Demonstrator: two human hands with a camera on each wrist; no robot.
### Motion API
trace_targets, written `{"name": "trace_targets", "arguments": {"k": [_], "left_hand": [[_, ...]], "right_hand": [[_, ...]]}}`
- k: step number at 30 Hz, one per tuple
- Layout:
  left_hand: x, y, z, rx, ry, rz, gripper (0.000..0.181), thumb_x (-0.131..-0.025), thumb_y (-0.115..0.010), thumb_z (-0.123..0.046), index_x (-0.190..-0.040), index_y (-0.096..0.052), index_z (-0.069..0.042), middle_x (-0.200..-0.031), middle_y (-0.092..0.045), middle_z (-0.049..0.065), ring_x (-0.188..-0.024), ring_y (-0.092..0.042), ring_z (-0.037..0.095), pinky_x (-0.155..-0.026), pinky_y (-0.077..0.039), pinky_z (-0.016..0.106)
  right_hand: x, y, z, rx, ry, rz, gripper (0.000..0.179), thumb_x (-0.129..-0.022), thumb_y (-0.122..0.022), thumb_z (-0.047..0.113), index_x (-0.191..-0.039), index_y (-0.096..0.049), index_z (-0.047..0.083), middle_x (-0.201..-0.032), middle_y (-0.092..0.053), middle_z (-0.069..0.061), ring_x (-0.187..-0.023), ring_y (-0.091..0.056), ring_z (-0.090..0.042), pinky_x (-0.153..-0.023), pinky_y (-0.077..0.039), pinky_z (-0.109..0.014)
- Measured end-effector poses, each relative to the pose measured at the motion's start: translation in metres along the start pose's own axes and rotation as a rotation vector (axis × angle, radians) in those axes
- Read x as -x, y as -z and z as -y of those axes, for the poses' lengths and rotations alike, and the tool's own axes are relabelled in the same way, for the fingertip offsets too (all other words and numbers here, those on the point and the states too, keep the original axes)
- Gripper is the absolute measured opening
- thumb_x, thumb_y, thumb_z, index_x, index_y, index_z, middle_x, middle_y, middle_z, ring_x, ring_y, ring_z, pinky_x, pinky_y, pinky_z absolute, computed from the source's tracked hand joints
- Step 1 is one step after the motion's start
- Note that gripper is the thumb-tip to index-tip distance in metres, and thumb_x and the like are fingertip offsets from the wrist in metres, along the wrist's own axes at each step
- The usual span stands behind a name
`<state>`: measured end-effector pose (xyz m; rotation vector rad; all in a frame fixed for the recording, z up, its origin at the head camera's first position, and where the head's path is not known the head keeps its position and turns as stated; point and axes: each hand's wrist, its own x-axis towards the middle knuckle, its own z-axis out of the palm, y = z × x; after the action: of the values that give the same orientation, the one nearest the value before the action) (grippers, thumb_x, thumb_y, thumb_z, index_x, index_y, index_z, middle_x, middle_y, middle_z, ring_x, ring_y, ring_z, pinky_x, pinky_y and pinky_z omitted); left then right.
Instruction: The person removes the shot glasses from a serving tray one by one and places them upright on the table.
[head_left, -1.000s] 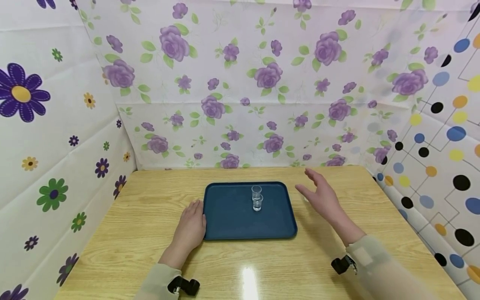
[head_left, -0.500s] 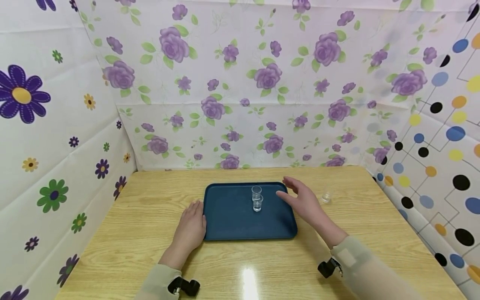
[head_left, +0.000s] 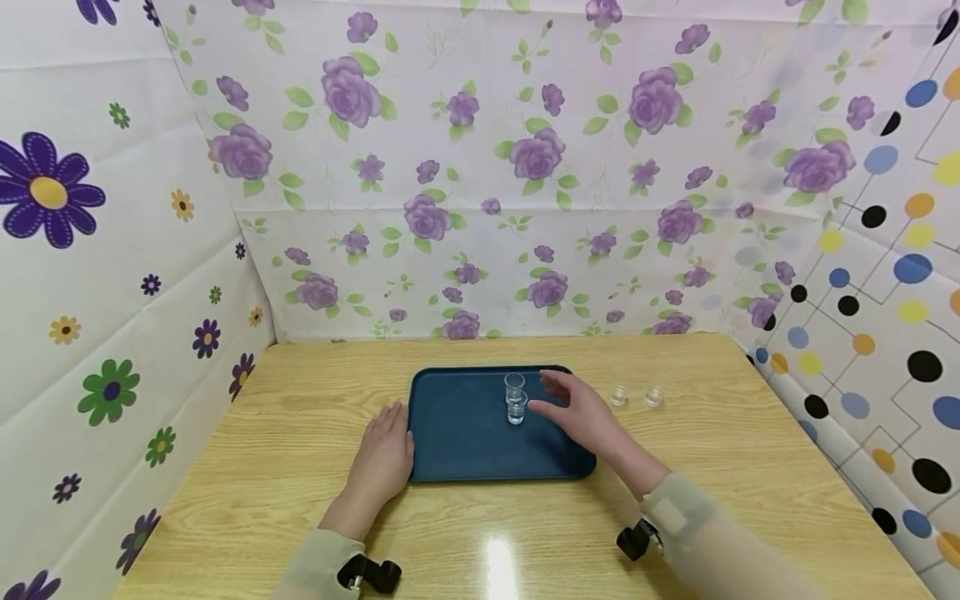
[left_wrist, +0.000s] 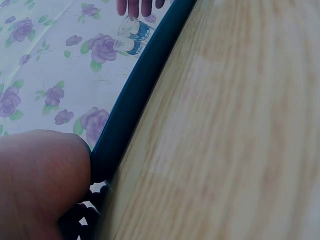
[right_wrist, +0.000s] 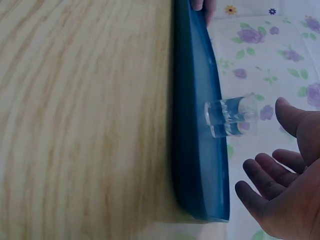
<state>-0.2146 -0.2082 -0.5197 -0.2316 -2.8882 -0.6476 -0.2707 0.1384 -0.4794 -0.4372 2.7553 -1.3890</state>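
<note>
A dark blue tray (head_left: 459, 437) lies on the wooden table. My left hand (head_left: 383, 452) rests flat along its left edge, fingers straight and pointing away. Two small clear shot glasses stand one behind the other on the tray: a front glass (head_left: 516, 410) and a back glass (head_left: 513, 382), partly overlapped by the front one. Over the tray's right side hovers my right hand (head_left: 581, 413), thumb and fingers spread apart, with nothing between them. In the right wrist view, a gap shows between this hand (right_wrist: 292, 185) and the upright glasses (right_wrist: 231, 117).
To the right of the tray, two more shot glasses stand on the table, a nearer one (head_left: 618, 395) and one farther right (head_left: 654, 396). Flower-patterned cloth (head_left: 480, 250) hangs behind the table's back edge. Dotted cloth (head_left: 885, 333) closes off the right side.
My right hand has moved left, from beside the tray to over its right part near the glasses, uncovering the two glasses on the table. My left hand has stayed put.
</note>
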Motion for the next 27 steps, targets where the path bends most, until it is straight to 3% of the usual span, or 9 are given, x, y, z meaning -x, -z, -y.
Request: {"name": "trace_targets", "arguments": {"k": [13,27], "left_hand": [[0.002,0.001,-0.002,-0.016,0.003,0.01,0.05,-0.114,-0.055,-0.007,-0.158,-0.047,0.016,-0.165,-0.045,0.035,-0.158,-0.037,0.051,-0.13,-0.028,0.065],[0.0,0.001,-0.003,-0.018,-0.002,0.006,0.05,-0.115,-0.054,-0.007,-0.158,-0.046,0.016,-0.165,-0.044,0.035,-0.158,-0.036,0.051,-0.131,-0.027,0.065]], "right_hand": [[-0.006,-0.015,0.0,-0.009,-0.055,0.012,0.071,-0.103,-0.083,0.034,-0.162,-0.055,0.007,-0.154,-0.064,-0.014,-0.138,-0.063,-0.034,-0.112,-0.056,-0.052],[-0.011,-0.026,-0.002,-0.015,-0.087,-0.028,0.043,-0.101,-0.085,0.031,-0.136,-0.073,0.009,-0.126,-0.075,-0.006,-0.117,-0.072,-0.024,-0.098,-0.063,-0.044]]}}
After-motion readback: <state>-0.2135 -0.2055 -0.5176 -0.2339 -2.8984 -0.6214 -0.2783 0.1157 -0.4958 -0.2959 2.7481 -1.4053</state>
